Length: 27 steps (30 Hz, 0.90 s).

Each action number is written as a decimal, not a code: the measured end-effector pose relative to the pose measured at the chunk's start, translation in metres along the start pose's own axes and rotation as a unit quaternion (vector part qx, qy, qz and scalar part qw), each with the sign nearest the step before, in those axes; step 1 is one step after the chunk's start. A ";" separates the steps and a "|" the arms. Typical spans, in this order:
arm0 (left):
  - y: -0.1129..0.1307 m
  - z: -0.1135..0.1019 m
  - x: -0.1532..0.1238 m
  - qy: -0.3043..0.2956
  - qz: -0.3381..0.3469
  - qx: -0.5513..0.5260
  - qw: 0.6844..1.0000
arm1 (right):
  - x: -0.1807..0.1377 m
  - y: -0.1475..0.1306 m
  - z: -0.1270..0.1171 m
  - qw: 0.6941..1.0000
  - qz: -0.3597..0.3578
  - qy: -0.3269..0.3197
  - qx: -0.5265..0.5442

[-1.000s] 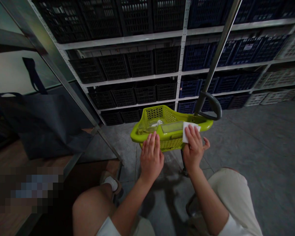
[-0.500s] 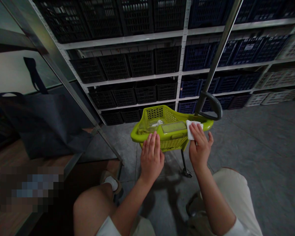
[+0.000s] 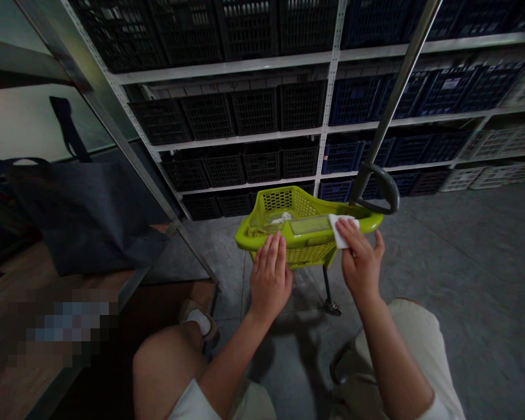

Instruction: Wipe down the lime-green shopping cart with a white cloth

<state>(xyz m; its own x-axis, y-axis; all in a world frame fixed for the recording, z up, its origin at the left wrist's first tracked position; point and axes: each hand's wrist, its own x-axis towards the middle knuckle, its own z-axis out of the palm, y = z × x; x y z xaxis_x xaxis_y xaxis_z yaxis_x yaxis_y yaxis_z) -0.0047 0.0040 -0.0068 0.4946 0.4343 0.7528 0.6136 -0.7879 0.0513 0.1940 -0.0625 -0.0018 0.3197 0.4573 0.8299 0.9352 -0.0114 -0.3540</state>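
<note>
A lime-green plastic basket [image 3: 308, 255] with a perforated wall sits on a wheeled stand in front of me. My left hand [image 3: 271, 280] rests against its near rim, with the fingers stretched out flat and holding nothing. A folded white wipe [image 3: 339, 234] lies on the rim's right part, beside a clear panel [image 3: 310, 226]. Pressing down on that wipe are the fingers of my right hand [image 3: 361, 256]. Inside the basket is a crumpled white piece [image 3: 284, 217], perhaps tissue.
A metal pole [image 3: 398, 87] with a grey loop handle [image 3: 387, 189] rises behind the basket's right end. Shelves with black crates [image 3: 256, 111] and blue crates [image 3: 356, 96] stand behind. On the left, a dark bag [image 3: 87, 216] sits on a metal-framed wooden surface [image 3: 9, 291].
The wipe has slid slightly left along the rim, and my right wrist has swung a little to the right. My left hand stays in place on the basket.
</note>
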 end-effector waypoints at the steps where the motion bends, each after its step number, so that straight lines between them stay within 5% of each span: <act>1: 0.001 0.000 0.000 -0.002 -0.003 -0.002 1.000 | -0.001 0.004 0.001 0.999 0.023 0.025 -0.009; 4: 0.004 0.000 -0.001 -0.009 -0.012 -0.005 1.000 | -0.006 -0.015 0.009 0.998 0.035 0.041 -0.029; 8: 0.003 0.002 -0.002 -0.005 -0.009 -0.004 1.000 | -0.008 -0.067 0.016 0.996 -0.068 -0.066 0.001; 11: 0.000 0.002 -0.001 -0.005 -0.004 0.001 1.000 | -0.008 -0.068 0.013 0.984 -0.129 -0.117 0.026; 14: -0.001 0.000 0.000 -0.005 -0.002 0.001 1.000 | -0.009 -0.033 0.008 0.991 -0.109 -0.071 0.018; 17: 0.000 0.000 0.001 -0.006 -0.004 -0.003 1.000 | -0.014 0.000 0.010 0.999 -0.013 0.034 0.006; 20: 0.002 0.002 -0.001 -0.006 -0.007 -0.004 1.000 | -0.022 -0.007 0.021 0.995 0.036 0.093 -0.016; 24: 0.001 0.004 -0.002 -0.003 -0.003 0.000 1.000 | -0.033 -0.048 0.037 0.995 -0.101 0.016 -0.014; 27: -0.001 0.003 -0.002 -0.004 0.006 0.005 1.000 | -0.038 -0.047 0.044 0.985 -0.174 0.000 -0.014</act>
<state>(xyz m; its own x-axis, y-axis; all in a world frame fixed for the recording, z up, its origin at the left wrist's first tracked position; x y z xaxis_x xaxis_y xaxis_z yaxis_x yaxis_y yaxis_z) -0.0043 0.0052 -0.0100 0.5066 0.4278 0.7486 0.6135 -0.7889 0.0357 0.1309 -0.0407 -0.0356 -0.0206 0.4384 0.8985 0.9919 0.1216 -0.0366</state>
